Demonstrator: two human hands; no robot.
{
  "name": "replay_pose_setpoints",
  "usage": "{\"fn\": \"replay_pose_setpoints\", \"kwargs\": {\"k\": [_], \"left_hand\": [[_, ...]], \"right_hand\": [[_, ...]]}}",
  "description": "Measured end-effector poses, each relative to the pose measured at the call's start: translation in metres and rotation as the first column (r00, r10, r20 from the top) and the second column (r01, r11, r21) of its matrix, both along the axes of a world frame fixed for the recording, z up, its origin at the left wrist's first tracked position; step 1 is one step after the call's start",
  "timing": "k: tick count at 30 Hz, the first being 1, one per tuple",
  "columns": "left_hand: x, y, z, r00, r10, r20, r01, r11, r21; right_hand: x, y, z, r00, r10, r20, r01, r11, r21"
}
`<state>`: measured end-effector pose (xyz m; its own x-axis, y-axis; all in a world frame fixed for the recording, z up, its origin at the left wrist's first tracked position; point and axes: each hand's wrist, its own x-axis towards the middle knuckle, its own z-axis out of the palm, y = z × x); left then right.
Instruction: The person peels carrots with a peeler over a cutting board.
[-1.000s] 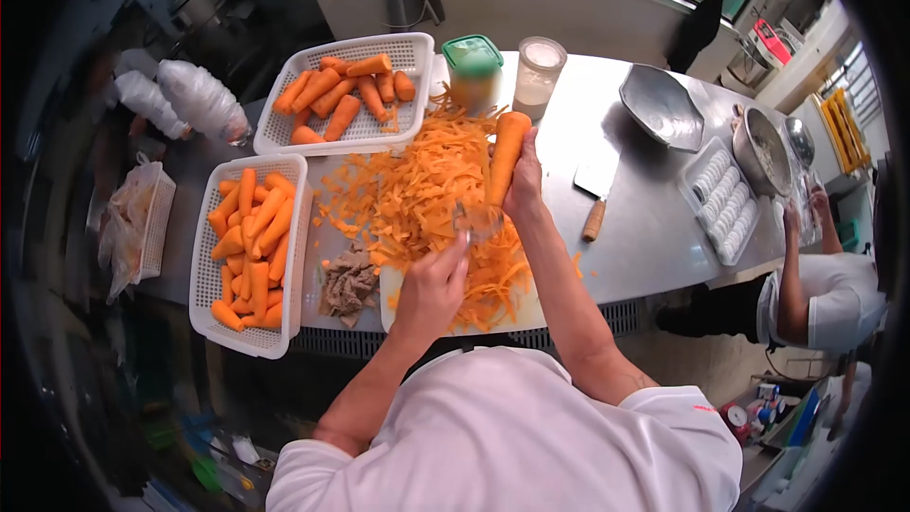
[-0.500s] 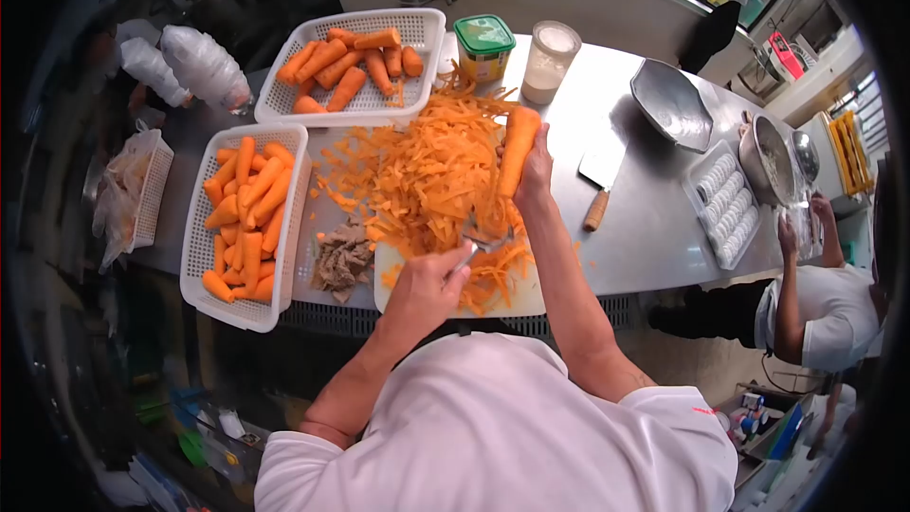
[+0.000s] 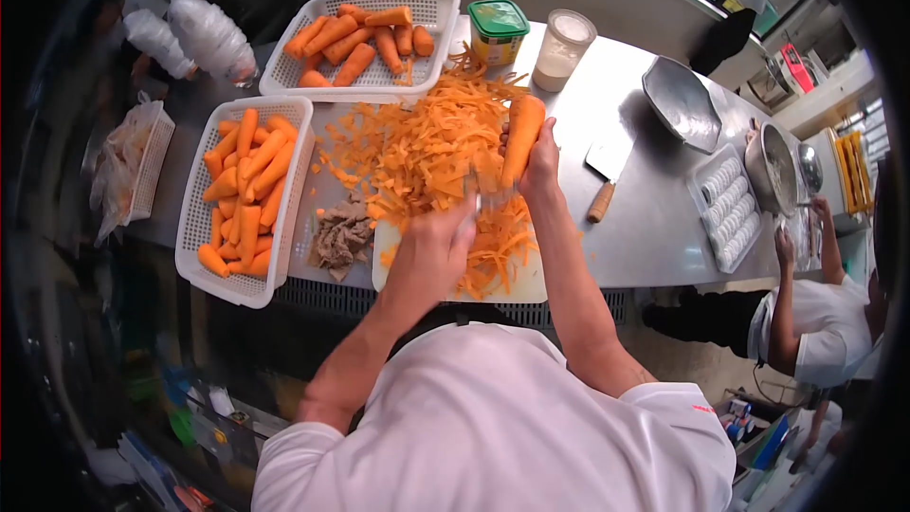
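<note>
My right hand (image 3: 541, 166) grips a large carrot (image 3: 522, 137) that stands tilted, thick end up, over the peelings. My left hand (image 3: 431, 251) is closed around a peeler (image 3: 481, 199), whose head is smeared by motion near the carrot's lower end. Beneath both hands spreads a big heap of orange carrot peelings (image 3: 408, 156). Part of the heap lies on a white cutting board (image 3: 385, 275), mostly covered. To the left of the board is a crumpled brownish cloth (image 3: 340, 235).
White baskets with carrots stand at the left (image 3: 186, 246) and the back (image 3: 444, 28). Behind the heap are a green-lidded tub (image 3: 498, 30) and a clear container (image 3: 564, 49). Rightward lie a wooden-handled scraper (image 3: 609, 159), a dark tray (image 3: 681, 104) and a tray of white rolls (image 3: 725, 209). Another person (image 3: 806, 322) works there.
My left hand and the peeler have shifted slightly up and are now blurred. The carrot stays in my right hand, tilted slightly differently. The whole view has shifted a little.
</note>
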<state>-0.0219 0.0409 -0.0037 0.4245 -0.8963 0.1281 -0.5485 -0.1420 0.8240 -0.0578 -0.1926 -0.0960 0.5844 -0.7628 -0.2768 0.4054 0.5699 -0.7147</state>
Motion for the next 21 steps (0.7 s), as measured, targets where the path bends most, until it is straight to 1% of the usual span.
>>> {"fn": "replay_pose_setpoints", "kwargs": {"k": [1, 2, 4, 5, 6, 7, 8, 10, 11, 13, 15, 17, 18, 20, 21], "left_hand": [[0.012, -0.023, 0.013, 0.994, 0.106, 0.005, -0.105, 0.991, -0.084], [0.023, -0.042, 0.022, 0.978, 0.21, 0.003, -0.207, 0.964, -0.169], [0.037, -0.074, 0.006, 0.971, 0.236, 0.019, -0.229, 0.955, -0.189], [0.04, -0.081, -0.004, 0.969, 0.245, 0.033, -0.233, 0.951, -0.202], [0.034, -0.074, -0.009, 0.969, 0.245, 0.034, -0.234, 0.951, -0.202], [0.021, -0.06, -0.015, 0.966, 0.229, 0.117, -0.205, 0.961, -0.185], [0.007, -0.046, -0.019, 0.959, 0.202, 0.201, -0.17, 0.971, -0.168], [-0.008, -0.001, -0.01, 0.992, 0.072, 0.101, -0.074, 0.997, 0.015], [-0.003, 0.001, -0.007, 0.993, 0.064, 0.1, -0.066, 0.998, 0.017], [-0.002, 0.008, 0.002, 0.999, 0.032, 0.029, -0.031, 0.999, -0.032], [0.013, -0.025, 0.026, 0.983, 0.18, -0.044, -0.182, 0.982, -0.04], [0.034, -0.064, 0.007, 0.969, 0.246, 0.02, -0.237, 0.948, -0.211], [0.03, -0.066, -0.004, 0.966, 0.257, 0.02, -0.247, 0.946, -0.212], [0.024, -0.07, -0.016, 0.96, 0.237, 0.15, -0.201, 0.954, -0.222], [0.009, -0.051, -0.015, 0.967, 0.196, 0.162, -0.172, 0.973, -0.151]], "right_hand": [[0.001, 0.002, -0.005, 0.994, 0.063, 0.087, -0.064, 0.998, 0.005], [0.005, 0.009, -0.002, 0.993, 0.079, 0.09, -0.08, 0.997, 0.001], [0.01, 0.023, 0.007, 0.997, 0.065, -0.044, -0.064, 0.998, 0.024], [0.013, 0.024, 0.008, 0.997, 0.072, -0.043, -0.071, 0.997, 0.021], [0.015, 0.025, 0.008, 0.998, 0.061, -0.014, -0.06, 0.997, 0.055], [0.015, 0.024, 0.008, 0.999, 0.042, 0.017, -0.043, 0.995, 0.09], [0.013, 0.021, 0.009, 0.999, 0.026, 0.022, -0.028, 0.996, 0.09], [0.004, 0.015, 0.01, 0.992, -0.113, -0.055, 0.116, 0.992, 0.057], [0.002, 0.009, 0.006, 0.991, -0.121, -0.057, 0.124, 0.991, 0.058], [-0.004, 0.005, -0.004, 0.999, -0.042, -0.033, 0.042, 0.999, 0.001], [0.001, 0.015, 0.0, 0.999, -0.001, -0.053, 0.0, 1.0, -0.026], [0.007, 0.023, 0.001, 0.997, 0.037, -0.074, -0.041, 0.998, -0.055], [0.012, 0.025, -0.002, 0.998, 0.033, -0.058, -0.035, 0.999, -0.029], [0.014, 0.026, -0.001, 0.999, 0.025, -0.038, -0.025, 1.0, -0.002], [0.012, 0.022, 0.004, 1.0, -0.012, -0.016, 0.012, 1.0, 0.007]]}}
